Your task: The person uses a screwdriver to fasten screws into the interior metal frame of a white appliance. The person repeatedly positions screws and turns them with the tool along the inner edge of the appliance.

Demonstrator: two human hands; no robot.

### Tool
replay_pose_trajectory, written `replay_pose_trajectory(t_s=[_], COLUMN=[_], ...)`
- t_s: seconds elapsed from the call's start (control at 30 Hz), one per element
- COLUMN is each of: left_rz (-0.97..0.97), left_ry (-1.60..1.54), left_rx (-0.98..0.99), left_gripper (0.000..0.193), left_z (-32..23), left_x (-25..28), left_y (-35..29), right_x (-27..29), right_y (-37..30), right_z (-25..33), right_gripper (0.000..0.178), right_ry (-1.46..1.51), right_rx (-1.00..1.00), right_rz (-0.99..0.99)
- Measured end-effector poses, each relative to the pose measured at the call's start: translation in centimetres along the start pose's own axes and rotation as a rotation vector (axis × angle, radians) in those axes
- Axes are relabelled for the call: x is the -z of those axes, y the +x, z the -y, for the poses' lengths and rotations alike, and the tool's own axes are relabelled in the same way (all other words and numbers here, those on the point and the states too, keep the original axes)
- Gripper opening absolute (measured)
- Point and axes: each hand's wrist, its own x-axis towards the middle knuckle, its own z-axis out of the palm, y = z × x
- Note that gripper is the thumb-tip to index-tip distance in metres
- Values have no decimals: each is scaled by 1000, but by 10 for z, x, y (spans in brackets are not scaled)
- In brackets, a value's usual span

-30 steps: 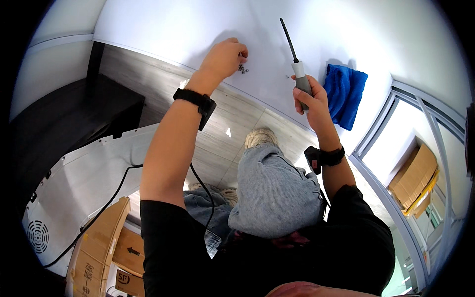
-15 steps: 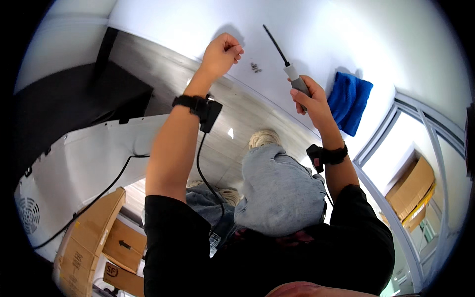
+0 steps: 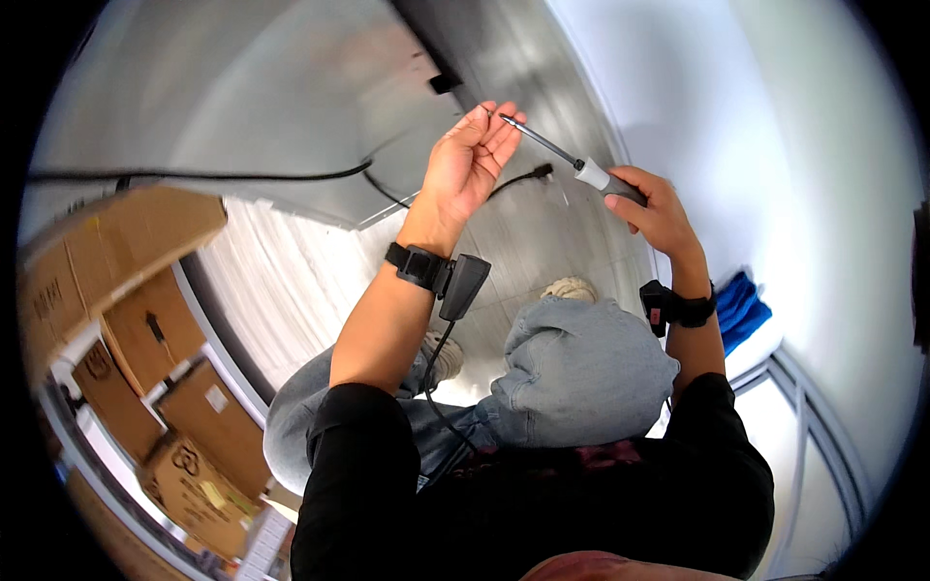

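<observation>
My right hand [image 3: 654,208] is wrapped round the grey handle of a screwdriver [image 3: 552,150], its shaft pointing left. The screwdriver's tip is close by the fingertips of my left hand [image 3: 470,160]. Thumb and forefinger of that hand are pinched on a tiny dark piece that looks like a screw [image 3: 491,114], while the other fingers stretch out loosely. Beyond the left hand stands a large grey metal panel [image 3: 320,116], like the side of an appliance. Straps with small black devices sit on both my wrists.
A black cable [image 3: 242,176] runs across the panel, and a plug [image 3: 541,171] lies on the floor near my hands. Cardboard boxes [image 3: 145,242] are stacked at left. A white surface [image 3: 678,107] and a blue cloth [image 3: 741,312] are at right.
My view has turned left, from the white surface with small screws to the metal panel. Both hands have come together, bringing the screwdriver's tip to the left fingertips.
</observation>
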Motion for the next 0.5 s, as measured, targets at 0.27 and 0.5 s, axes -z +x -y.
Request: replay_pose_trajectory(t_s=[0.27,0.5], left_rz=[51,141], left_ry=[-197,-336], left_rx=[-144,-163], left_gripper=[16,15], left_z=[-15,-20], left_x=[10,4], left_y=[-54,-74], right_x=[-16,-9], right_y=[12,4], right_z=[48,79], right_gripper=[27,30], right_ry=[-230,-416], right_rx=[219,379], right_rz=[113,88])
